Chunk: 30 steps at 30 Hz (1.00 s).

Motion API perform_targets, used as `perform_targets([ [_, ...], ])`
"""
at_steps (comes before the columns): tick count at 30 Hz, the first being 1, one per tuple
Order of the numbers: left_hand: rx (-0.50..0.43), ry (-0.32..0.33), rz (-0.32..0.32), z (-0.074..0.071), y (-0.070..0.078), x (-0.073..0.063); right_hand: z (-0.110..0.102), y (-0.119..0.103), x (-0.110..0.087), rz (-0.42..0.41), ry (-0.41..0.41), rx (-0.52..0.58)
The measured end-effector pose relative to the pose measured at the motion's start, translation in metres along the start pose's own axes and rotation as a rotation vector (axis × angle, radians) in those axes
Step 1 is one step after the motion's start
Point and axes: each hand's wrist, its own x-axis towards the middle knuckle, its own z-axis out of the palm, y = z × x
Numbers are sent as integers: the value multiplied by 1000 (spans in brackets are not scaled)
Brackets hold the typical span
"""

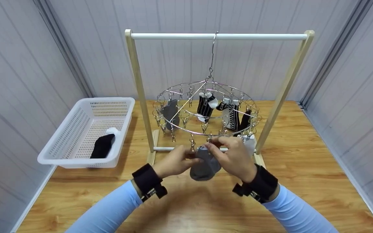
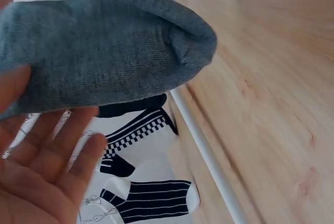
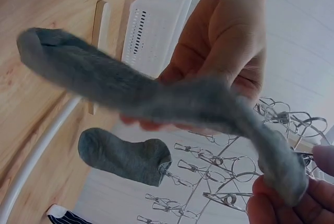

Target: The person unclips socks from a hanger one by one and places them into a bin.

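Observation:
A grey sock [image 1: 202,171] hangs below the near rim of a round wire clip hanger [image 1: 181,130]. My left hand [image 1: 175,161] holds its side, thumb in front and fingers behind, as the left wrist view shows. At the top end of the sock, my right hand [image 1: 236,158] pinches the fabric right beside a metal clip [image 1: 209,139]; the fingers partly hide that clip. Another grey sock [image 3: 122,156] hangs from a clip at the hanger's left. Black-and-white socks [image 2: 156,198] and a dark sock [image 1: 246,119] hang on the far and right sides.
The hanger hooks onto the white bar [image 1: 173,36] of a wooden-legged rack [image 1: 138,77]. To the left, a white basket [image 1: 57,142] holds a black sock [image 1: 103,145] with a white part. A white sock [image 1: 249,144] hangs behind my right hand. Panelled walls enclose the wooden tabletop [image 1: 306,168].

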Motion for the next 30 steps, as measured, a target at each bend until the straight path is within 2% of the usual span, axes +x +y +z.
perform_targets([
  [5, -42, 9, 30, -4, 2, -2, 1, 1, 1, -34, 34, 3],
  [8, -27, -6, 36, -8, 3, -2, 0, 2, 1, -54, 48, 17],
  [15, 44, -122, 6, -24, 7, -7, 1, 2, 0, -100, 74, 55],
  [19, 101, -163, -31, -41, 10, -15, 2, 3, -2, -83, 70, 49],
  [26, 161, -162, -31, -81, 10, -31, -1, 4, -4, -62, 72, -14],
  [30, 166, -157, -90, -107, 9, -43, -2, 6, -4, -46, 81, -19],
])
